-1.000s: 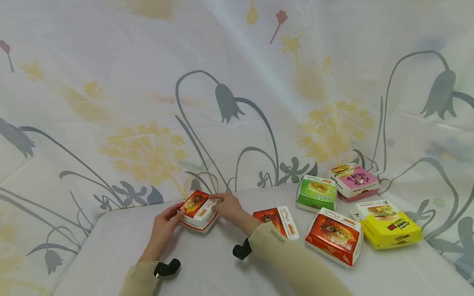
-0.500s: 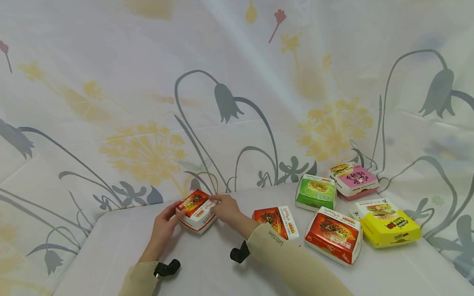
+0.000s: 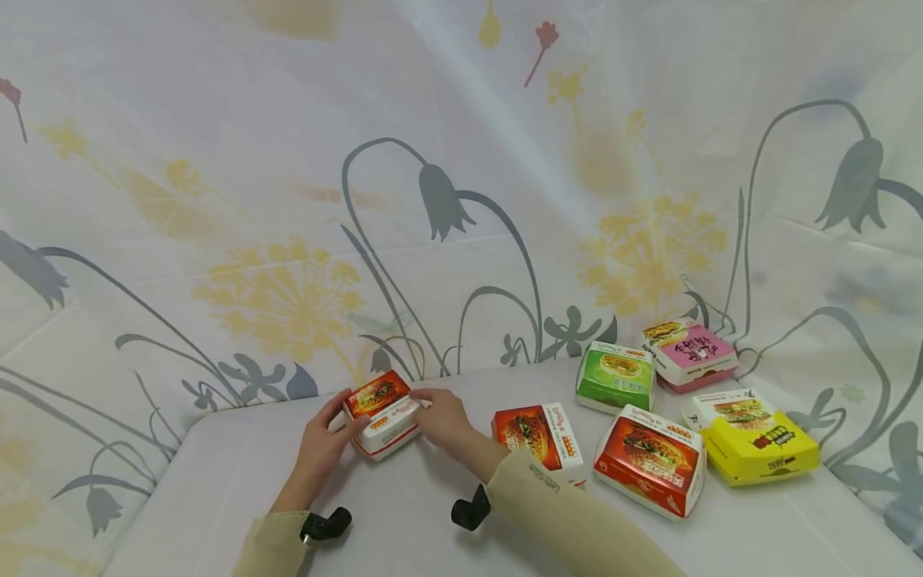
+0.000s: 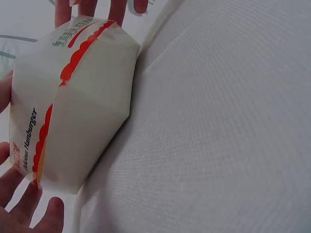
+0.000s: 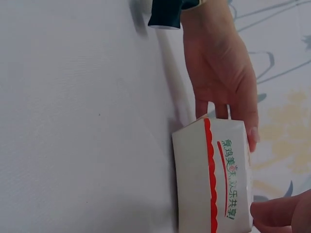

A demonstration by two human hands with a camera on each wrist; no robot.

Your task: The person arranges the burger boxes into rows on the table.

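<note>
A red-and-white burger box (image 3: 378, 398) with a burger picture on its lid sits towards the back left of the table, between both hands. My left hand (image 3: 322, 446) holds its left side, thumb over the lid's front edge. At the right side, my right hand (image 3: 445, 418) grips it with thumb and fingers. The left wrist view shows the closed box's white slanted side (image 4: 92, 107) with a red scalloped band, its base close over the cloth. In the right wrist view the right-hand fingertips (image 5: 274, 212) meet the lid edge.
On the right are a red burger box (image 3: 530, 437) partly behind the right sleeve, another red box (image 3: 649, 463), a green one (image 3: 616, 377), a pink one (image 3: 692, 353) and a yellow one (image 3: 764, 441). A flower-patterned curtain (image 3: 461, 264) hangs behind the white table (image 3: 404, 521).
The box between my hands has turned a little clockwise, its near corner swinging left. My right fingers have shifted slightly towards me with it. The other boxes stay where they were.
</note>
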